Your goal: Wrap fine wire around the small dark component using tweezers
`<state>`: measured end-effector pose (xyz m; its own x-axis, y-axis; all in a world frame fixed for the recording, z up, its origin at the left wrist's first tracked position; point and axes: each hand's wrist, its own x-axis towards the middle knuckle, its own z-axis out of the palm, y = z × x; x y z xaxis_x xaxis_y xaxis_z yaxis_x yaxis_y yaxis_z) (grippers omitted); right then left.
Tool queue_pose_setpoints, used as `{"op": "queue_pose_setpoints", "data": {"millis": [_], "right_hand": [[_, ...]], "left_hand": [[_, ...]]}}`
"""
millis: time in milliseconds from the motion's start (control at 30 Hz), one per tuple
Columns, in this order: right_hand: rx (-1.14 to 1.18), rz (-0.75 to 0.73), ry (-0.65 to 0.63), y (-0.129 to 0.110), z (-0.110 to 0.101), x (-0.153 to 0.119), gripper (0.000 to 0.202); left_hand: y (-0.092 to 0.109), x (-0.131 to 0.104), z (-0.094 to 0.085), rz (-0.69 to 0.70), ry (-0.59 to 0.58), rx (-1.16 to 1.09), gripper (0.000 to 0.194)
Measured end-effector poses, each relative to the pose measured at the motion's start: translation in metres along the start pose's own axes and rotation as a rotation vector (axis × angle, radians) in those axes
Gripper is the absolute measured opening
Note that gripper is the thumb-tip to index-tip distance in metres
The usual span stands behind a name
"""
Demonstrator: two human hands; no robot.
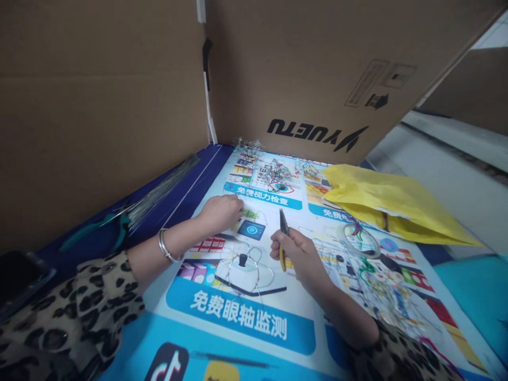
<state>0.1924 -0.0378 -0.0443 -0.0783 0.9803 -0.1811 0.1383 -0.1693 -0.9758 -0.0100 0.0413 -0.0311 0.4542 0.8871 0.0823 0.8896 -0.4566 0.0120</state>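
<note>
My right hand (304, 256) is closed round a pair of pliers (283, 222). Their dark pointed jaws aim up and away from me, and a yellow handle shows below the fingers. Further left, my left hand (222, 212) hovers over the printed sheet with its fingers curled together; whatever they pinch, if anything, is hidden. A bent wire piece shaped in thin loops like a flower (257, 269) lies on the sheet between my forearms, nearer to me. It touches neither hand.
Straight wires (164, 190) lie in a bundle at left, beside teal-handled pliers (119, 233) and a phone (24, 280). Tangled wires (278, 170) sit at the back. Right are a tape roll (377, 248), colourful wires (397, 301) and a yellow bag (381, 190). Cardboard walls (278, 63) enclose the back.
</note>
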Motion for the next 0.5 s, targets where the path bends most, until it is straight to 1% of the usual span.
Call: {"op": "queue_pose_setpoints", "data": {"millis": [333, 500], "right_hand": [[-0.006, -0.010, -0.005, -0.0003, 0.0001, 0.0012, 0.028], [-0.012, -0.005, 0.004, -0.0024, 0.0012, 0.0002, 0.028]], "left_hand": [[0.0065, -0.0025, -0.0023, 0.072, 0.023, 0.073, 0.021], [0.0062, 0.0010, -0.0008, 0.096, 0.012, 0.095, 0.019]]}}
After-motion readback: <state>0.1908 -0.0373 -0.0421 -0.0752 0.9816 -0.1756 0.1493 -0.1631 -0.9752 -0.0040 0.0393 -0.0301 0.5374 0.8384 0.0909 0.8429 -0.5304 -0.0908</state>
